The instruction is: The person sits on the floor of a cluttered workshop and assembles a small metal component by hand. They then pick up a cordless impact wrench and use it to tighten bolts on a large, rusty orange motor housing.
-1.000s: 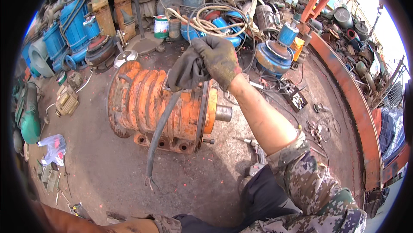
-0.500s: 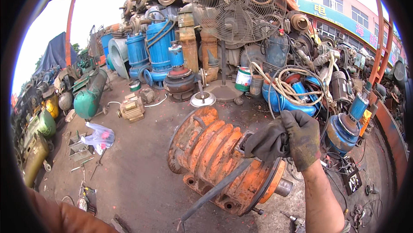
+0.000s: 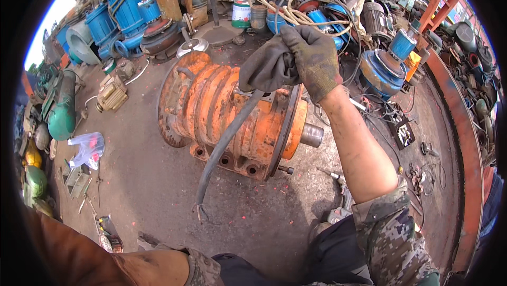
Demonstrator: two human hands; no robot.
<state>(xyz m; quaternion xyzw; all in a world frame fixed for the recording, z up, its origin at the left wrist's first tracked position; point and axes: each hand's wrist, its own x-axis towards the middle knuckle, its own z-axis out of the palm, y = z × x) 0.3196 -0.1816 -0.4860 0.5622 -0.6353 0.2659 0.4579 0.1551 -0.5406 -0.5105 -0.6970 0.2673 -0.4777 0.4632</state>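
Observation:
My right hand [image 3: 312, 59], in a stained dark work glove, is closed on a crumpled dark grey cloth [image 3: 269, 67], perhaps another glove; its folds hide the exact kind. The cloth hangs over the upper side of an orange ribbed motor [image 3: 227, 106] that lies on the ground. From beneath it a thick grey cable [image 3: 224, 143] runs down toward me, its bare wire ends apart. A steel shaft [image 3: 311, 134] sticks out of the motor's right end. My left forearm [image 3: 153, 266] shows at the lower left, but its hand is out of view.
A power tool [image 3: 340, 188] lies right of the motor, near my legs. Behind it stand a paint can [image 3: 241, 14], coiled cables [image 3: 301, 14] and blue pumps [image 3: 127, 6]. A plastic bag [image 3: 87, 149] lies at left. A rusty rail [image 3: 457, 143] curves along the right.
The view has tilted down and swung right, so the motor appears farther up and left. My legs and left forearm have come into sight. My right hand still holds the cloth.

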